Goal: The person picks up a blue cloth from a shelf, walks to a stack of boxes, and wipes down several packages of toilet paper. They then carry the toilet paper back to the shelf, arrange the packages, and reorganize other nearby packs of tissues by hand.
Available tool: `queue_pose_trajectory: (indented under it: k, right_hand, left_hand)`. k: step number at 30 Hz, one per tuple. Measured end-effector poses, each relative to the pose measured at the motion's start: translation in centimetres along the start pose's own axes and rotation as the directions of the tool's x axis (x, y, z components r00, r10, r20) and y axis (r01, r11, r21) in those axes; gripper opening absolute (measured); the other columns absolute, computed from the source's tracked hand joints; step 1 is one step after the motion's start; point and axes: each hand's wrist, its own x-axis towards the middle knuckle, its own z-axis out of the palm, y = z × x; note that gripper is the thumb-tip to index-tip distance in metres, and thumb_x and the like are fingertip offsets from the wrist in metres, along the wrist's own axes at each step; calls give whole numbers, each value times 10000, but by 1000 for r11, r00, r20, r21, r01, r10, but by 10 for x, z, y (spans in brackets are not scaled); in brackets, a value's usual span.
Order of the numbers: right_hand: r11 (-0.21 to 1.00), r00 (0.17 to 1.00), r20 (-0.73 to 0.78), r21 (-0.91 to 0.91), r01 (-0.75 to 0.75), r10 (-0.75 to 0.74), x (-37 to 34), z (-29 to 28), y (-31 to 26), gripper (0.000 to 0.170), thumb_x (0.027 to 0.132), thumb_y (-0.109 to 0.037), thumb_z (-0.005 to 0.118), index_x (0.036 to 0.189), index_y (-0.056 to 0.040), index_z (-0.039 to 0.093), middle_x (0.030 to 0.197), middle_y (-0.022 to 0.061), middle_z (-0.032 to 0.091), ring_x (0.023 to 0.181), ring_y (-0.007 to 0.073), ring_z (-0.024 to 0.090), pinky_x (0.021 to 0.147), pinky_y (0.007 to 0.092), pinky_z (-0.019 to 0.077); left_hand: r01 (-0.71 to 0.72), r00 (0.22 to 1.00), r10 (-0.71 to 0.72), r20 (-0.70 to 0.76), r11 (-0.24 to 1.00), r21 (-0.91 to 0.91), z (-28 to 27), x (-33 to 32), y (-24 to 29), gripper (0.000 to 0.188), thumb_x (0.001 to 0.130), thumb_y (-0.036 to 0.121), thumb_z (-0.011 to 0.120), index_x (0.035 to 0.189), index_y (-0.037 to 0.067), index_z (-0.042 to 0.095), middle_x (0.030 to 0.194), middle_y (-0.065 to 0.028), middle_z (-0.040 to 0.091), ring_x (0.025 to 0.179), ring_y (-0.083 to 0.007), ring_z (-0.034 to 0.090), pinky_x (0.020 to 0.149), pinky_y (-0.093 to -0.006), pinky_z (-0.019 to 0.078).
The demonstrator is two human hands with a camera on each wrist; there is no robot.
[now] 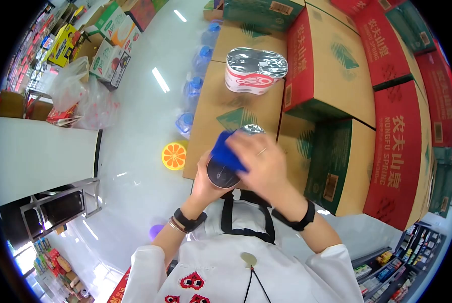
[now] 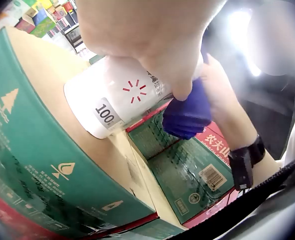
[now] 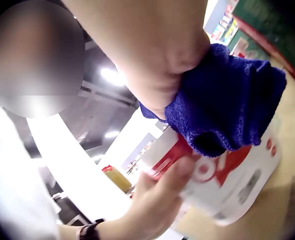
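The left grip (image 1: 204,182) curls round the near end of a white pack (image 1: 222,175) printed in red, its thumb pressed on the printed side. The pack sits between the two grips, close to the person's front, over a brown box (image 1: 210,96); whether its base touches the box, I cannot tell. The right grip (image 1: 266,164) pinches a bunched blue cloth (image 1: 228,150) and holds it against the pack's upper part; its fingertips are blurred or hidden. Beyond the right grip shows the pack's shiny far end. A second pack (image 1: 250,82), with a foil top, stands upright on boxes farther off, well apart from both grips. Clear bottles (image 1: 193,88) line the boxes' left side.
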Motion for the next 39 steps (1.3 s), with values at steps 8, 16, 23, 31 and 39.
queue_pose_trajectory:
  k: [8, 16, 23, 31, 39]
  right_hand:
    - [1000, 1000, 9, -8, 8, -8, -6, 5, -5, 585, 637, -131, 768, 1215, -82, 687, 1249, 119, 679, 1003, 307, 651, 823, 429, 553]
    - [983, 991, -30, 127, 132, -130, -7, 6, -12, 487, 691, -136, 748, 1175, -93, 715, 1185, 91, 694, 931, 265, 653, 770, 376, 529]
    - [977, 964, -211, 169, -127, 162, -3, 3, 43, 666, 587, 29, 840, 1225, -61, 675, 1196, 138, 692, 1047, 345, 646, 920, 433, 534]
    - [633, 668, -295, 695, -341, 683, -36, 16, 38, 489, 877, 77, 705, 1330, -4, 536, 1229, 108, 644, 1116, 200, 638, 1003, 351, 511]
    - [513, 576, -204, 734, -444, 791, -62, 43, 45, 481, 879, 35, 716, 1328, 24, 544, 1253, 118, 639, 1141, 202, 634, 1009, 335, 504]
  left_hand:
    - [-27, 997, 17, -78, 991, -135, 14, -11, -21, 1039, 657, 230, 982, 1454, 46, 341, 1443, -212, 491, 1288, -349, 557, 1075, -451, 467]
    - [-39, 999, 37, -35, 998, -53, 1, -2, -7, 897, 690, 261, 958, 1408, 31, 471, 1394, -159, 554, 1297, -290, 555, 1106, -426, 433]
    - [-89, 996, 90, 11, 995, -51, 3, 8, -5, 1163, 580, 212, 1027, 1446, 68, 265, 1473, -231, 441, 1339, -345, 516, 1120, -443, 426]
    - [246, 965, -247, 90, 969, 16, -31, 39, 67, 541, 913, 271, 737, 1317, -9, 512, 1336, -216, 582, 1244, -392, 575, 1030, -449, 467]
    - [-280, 943, 122, 309, 794, 539, -5, 84, 94, 609, 812, 284, 789, 1393, 247, 611, 1506, -190, 482, 1274, -401, 560, 979, -457, 520]
